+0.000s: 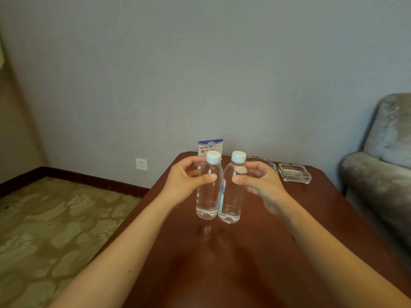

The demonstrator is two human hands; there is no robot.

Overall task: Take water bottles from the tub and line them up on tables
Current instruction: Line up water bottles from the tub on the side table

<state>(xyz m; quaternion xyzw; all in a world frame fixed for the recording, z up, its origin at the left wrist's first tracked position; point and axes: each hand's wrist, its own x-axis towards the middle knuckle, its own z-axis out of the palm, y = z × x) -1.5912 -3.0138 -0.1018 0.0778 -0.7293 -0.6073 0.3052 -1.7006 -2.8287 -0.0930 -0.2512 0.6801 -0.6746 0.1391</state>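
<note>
I cannot confirm whether the bottle bases rest on the glossy reddish-brown wooden table (289, 218) or hang just above it. My left hand (186, 181) grips the left water bottle (208, 201) near its shoulder, and my right hand (260, 181) grips the right water bottle (231, 205) likewise. Both are clear plastic, white-capped, upright and just beside each other. A printed card (210, 146) behind them is partly hidden. A ridged glass ashtray (294, 173) sits far right. A grey plush armchair (382, 165) is cut off.

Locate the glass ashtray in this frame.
Head view: the glass ashtray sits on the wooden table, far right corner, beyond the right hand, near the grey armchair.
</note>
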